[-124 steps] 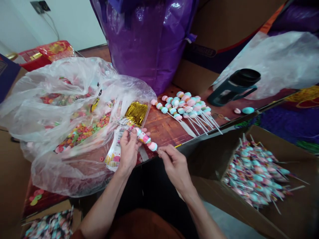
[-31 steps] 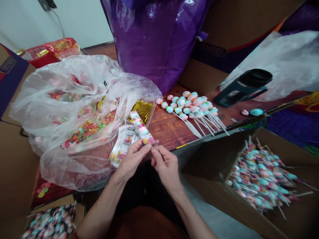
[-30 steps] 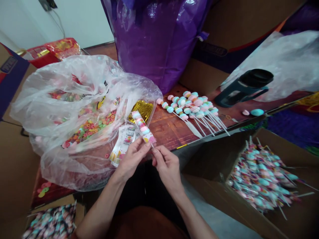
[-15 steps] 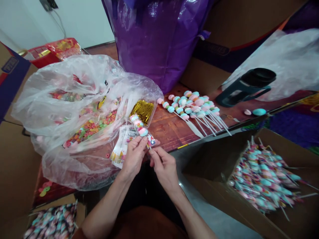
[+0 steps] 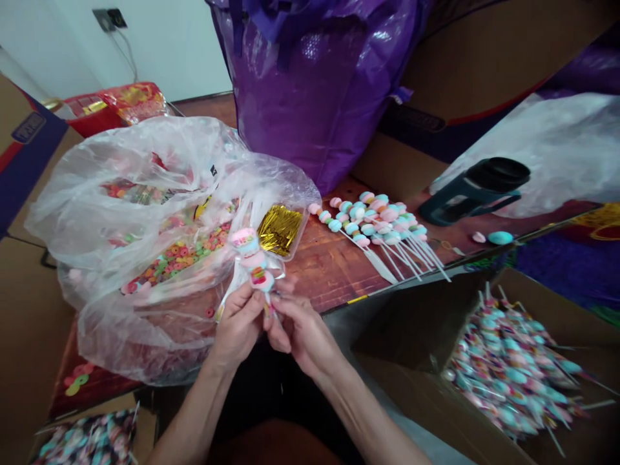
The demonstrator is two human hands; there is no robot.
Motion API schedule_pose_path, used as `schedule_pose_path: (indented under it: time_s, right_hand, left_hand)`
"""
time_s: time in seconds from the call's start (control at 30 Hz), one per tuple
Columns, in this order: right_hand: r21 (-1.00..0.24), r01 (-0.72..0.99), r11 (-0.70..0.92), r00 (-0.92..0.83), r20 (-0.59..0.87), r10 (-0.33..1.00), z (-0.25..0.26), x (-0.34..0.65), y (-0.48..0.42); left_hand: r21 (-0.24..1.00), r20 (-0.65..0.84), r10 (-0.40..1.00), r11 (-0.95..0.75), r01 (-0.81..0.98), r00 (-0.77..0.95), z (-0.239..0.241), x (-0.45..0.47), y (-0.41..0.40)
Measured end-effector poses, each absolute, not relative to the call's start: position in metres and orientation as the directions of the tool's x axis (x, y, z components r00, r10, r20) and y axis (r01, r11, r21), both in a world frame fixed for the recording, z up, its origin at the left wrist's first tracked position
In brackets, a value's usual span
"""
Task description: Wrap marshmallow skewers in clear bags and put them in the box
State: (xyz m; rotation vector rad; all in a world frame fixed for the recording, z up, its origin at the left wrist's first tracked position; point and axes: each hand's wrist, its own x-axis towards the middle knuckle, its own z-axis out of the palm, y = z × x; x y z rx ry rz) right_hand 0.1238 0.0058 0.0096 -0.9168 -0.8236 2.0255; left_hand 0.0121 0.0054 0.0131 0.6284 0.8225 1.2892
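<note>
Both hands meet over the table's front edge at a wrapped marshmallow candy skewer (image 5: pixel 252 258), tilted with its pink and blue sweets pointing up and away. My left hand (image 5: pixel 237 332) pinches it just below the lowest sweet. My right hand (image 5: pixel 303 329) closes on the wrapper and stick at the lower end; its fingertips are partly blurred. Printed wrappers lie partly hidden behind the skewer. Just beyond, a clear tray (image 5: pixel 302 237) holds gold twist ties (image 5: pixel 279 227). Unwrapped marshmallow skewers (image 5: pixel 382 216) lie piled to the right, sticks toward me.
A large clear plastic bag (image 5: pixel 121 323) with ring candies (image 5: pixel 181 258) covers the left. Behind stands a purple bag (image 5: pixel 310 84). A dark mug (image 5: pixel 472 190) and loose sweets (image 5: pixel 500 238) sit right. Cardboard boxes (image 5: pixel 411 381) hold finished skewers (image 5: pixel 513 361) at lower right and lower left.
The skewer has come up closer and turned more upright, its sweets now hiding more of the wrappers. My right hand has turned and shifted lower along the stick. The view has tilted slightly.
</note>
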Motion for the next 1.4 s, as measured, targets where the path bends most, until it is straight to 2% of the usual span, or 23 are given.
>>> schedule_pose_path:
  time_s: [0.07, 0.1, 0.13, 0.17, 0.23, 0.3, 0.37, 0.43, 0.6, 0.77, 0.87, 1.03, 1.2, 1.3, 1.4]
  right_hand:
    - [-0.925, -0.095, -0.369, -0.497, -0.277, 0.822, 0.014, 0.13, 0.019]
    - [-0.971, 0.079, -0.224, -0.448, -0.236, 0.862, 0.016, 0.133, 0.028]
    - [-0.962, 0.264, -0.071, -0.372, -0.169, 0.913, 0.018, 0.136, 0.039]
    - [-0.895, 0.443, 0.056, -0.29, -0.084, 0.953, 0.02, 0.138, 0.052]
    - [-0.672, 0.723, 0.163, -0.183, 0.042, 0.982, 0.022, 0.139, 0.077]
    - [-0.447, 0.873, 0.194, -0.207, 0.022, 0.978, 0.023, 0.135, 0.099]
    - [-0.273, 0.931, 0.244, -0.26, -0.021, 0.965, 0.02, 0.129, 0.114]
    - [-0.186, 0.932, 0.31, -0.321, -0.031, 0.947, 0.014, 0.125, 0.122]
    - [-0.098, 0.927, 0.361, -0.367, -0.05, 0.929, 0.001, 0.124, 0.129]
    - [-0.135, 0.884, 0.448, -0.448, 0.03, 0.893, -0.002, 0.134, 0.135]
    - [-0.274, 0.841, 0.467, -0.444, 0.144, 0.884, -0.002, 0.139, 0.138]
    - [-0.657, 0.629, 0.414, -0.309, 0.277, 0.91, -0.006, 0.141, 0.138]
    - [-0.872, 0.401, 0.28, -0.121, 0.253, 0.96, -0.02, 0.139, 0.145]
    - [-0.967, 0.151, 0.205, -0.051, 0.199, 0.979, -0.017, 0.137, 0.147]
    - [-0.986, -0.108, 0.124, -0.024, 0.127, 0.992, -0.001, 0.134, 0.136]
  left_hand:
    - [0.777, -0.157, 0.988, 0.126, -0.617, 0.003, 0.016, 0.003, 0.008]
    - [0.766, -0.15, 0.987, 0.08, -0.638, -0.055, 0.016, 0.0, 0.01]
    - [0.757, -0.151, 0.982, 0.043, -0.651, -0.11, 0.016, -0.003, 0.012]
    - [0.752, -0.161, 0.976, 0.026, -0.659, -0.145, 0.016, -0.005, 0.013]
    - [0.743, -0.198, 0.968, 0.046, -0.667, -0.154, 0.013, -0.008, 0.015]
    - [0.735, -0.245, 0.962, 0.1, -0.67, -0.125, 0.011, -0.009, 0.016]
    - [0.728, -0.271, 0.957, 0.133, -0.673, -0.105, 0.008, -0.009, 0.017]
    - [0.727, -0.289, 0.952, 0.152, -0.669, -0.097, 0.006, -0.009, 0.018]
    - [0.728, -0.292, 0.951, 0.15, -0.669, -0.105, 0.0, -0.007, 0.02]
    - [0.727, -0.269, 0.954, 0.112, -0.677, -0.13, 0.003, -0.006, 0.02]
    - [0.723, -0.274, 0.953, 0.115, -0.681, -0.129, 0.007, -0.007, 0.022]
    - [0.708, -0.311, 0.939, 0.125, -0.695, -0.148, 0.008, -0.007, 0.026]
    - [0.735, -0.305, 0.934, 0.104, -0.67, -0.189, 0.007, -0.004, 0.029]
    - [0.752, -0.305, 0.923, 0.084, -0.654, -0.232, 0.009, -0.001, 0.03]
    - [0.787, -0.282, 0.914, 0.047, -0.615, -0.291, 0.01, 0.002, 0.031]
